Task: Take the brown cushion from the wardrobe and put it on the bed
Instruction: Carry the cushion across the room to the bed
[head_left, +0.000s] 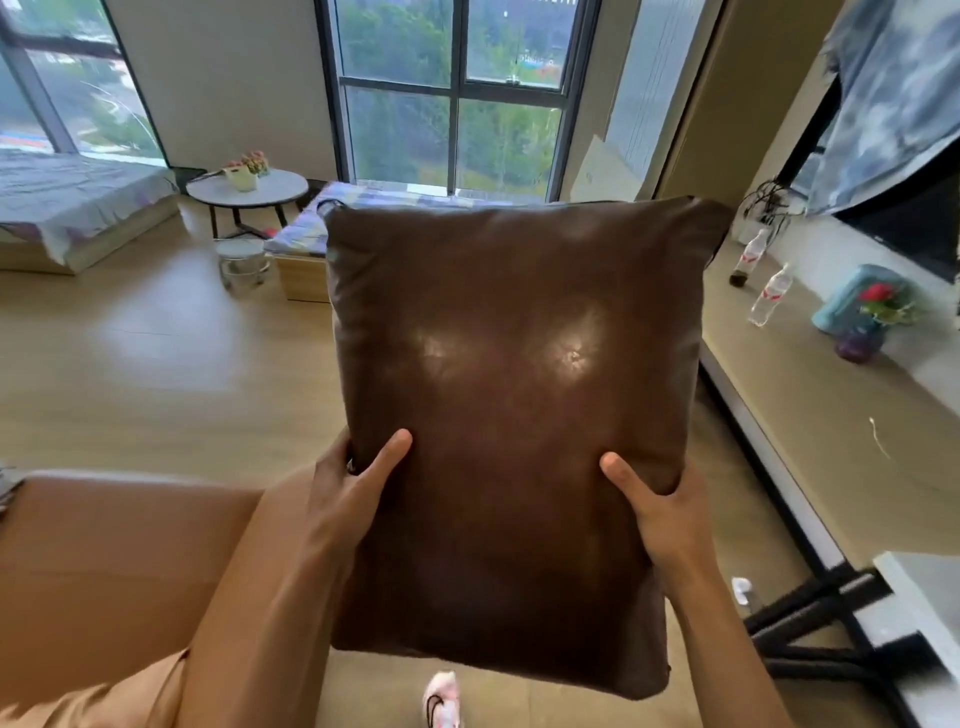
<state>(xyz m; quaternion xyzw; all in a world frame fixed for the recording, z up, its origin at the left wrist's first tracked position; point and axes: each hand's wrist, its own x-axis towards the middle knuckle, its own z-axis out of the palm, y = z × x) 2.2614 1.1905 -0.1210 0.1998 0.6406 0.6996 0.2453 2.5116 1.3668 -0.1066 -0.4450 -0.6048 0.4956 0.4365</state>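
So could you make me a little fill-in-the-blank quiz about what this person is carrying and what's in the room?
1. The shiny brown leather cushion is held by ____ bare hands, the left hand and the right hand.
2. The small white flower pot stands on the ____ grey side table.
3. The two clear plastic bottles stand on the long counter to the person's ____.

Missing words: two; round; right

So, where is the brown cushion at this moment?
In the head view the brown cushion fills the centre, held upright in the air by the left hand and right hand at its sides, in front of the window.
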